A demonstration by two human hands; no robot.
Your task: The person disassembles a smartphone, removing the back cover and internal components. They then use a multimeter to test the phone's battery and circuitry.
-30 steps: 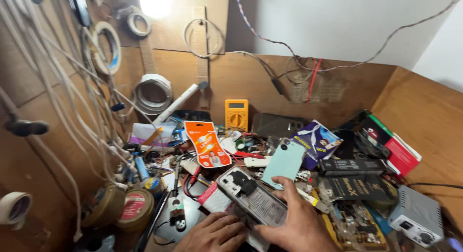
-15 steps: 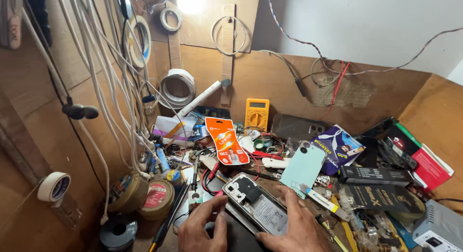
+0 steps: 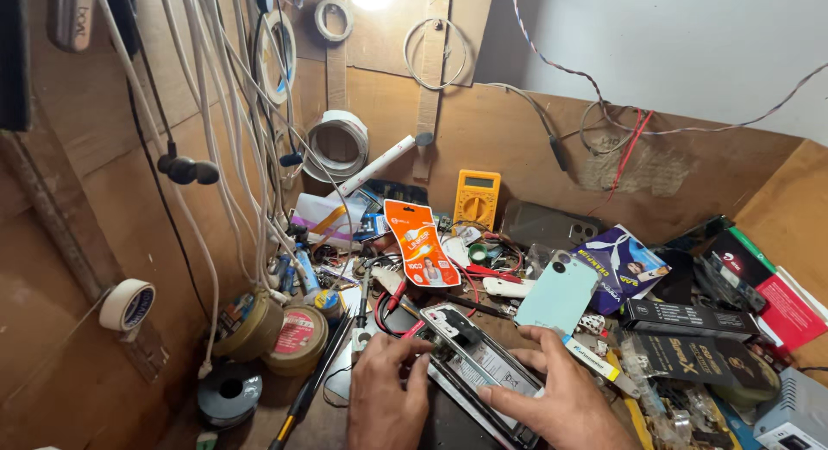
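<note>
So we've got both hands on an opened-up phone (image 3: 479, 371) lying face down near the front edge of a very cluttered wooden bench (image 3: 552, 140). Our left hand (image 3: 384, 398) has its fingers curled down over the phone's near left edge, pinching lightly at the frame there, not wrapped around it. Our right hand (image 3: 561, 398) is mostly spread out, fingertips pressing flat along the phone's right side, steadying it, with nothing gripped in the palm.

Just beyond the right hand a pale green phone back cover (image 3: 559, 290) leans tilted, next to a purple packet (image 3: 623, 265). An orange blister pack (image 3: 420, 243) sits further back, with a yellow multimeter (image 3: 476, 198) standing against the rear wall. Left of the phone there are two round tins (image 3: 280, 334) and a black spool (image 3: 229, 390). White cables (image 3: 233, 114) hang down the left wall, plus a roll of masking tape (image 3: 126, 305) on a peg. Black boxes (image 3: 690, 316) pile up at right.
</note>
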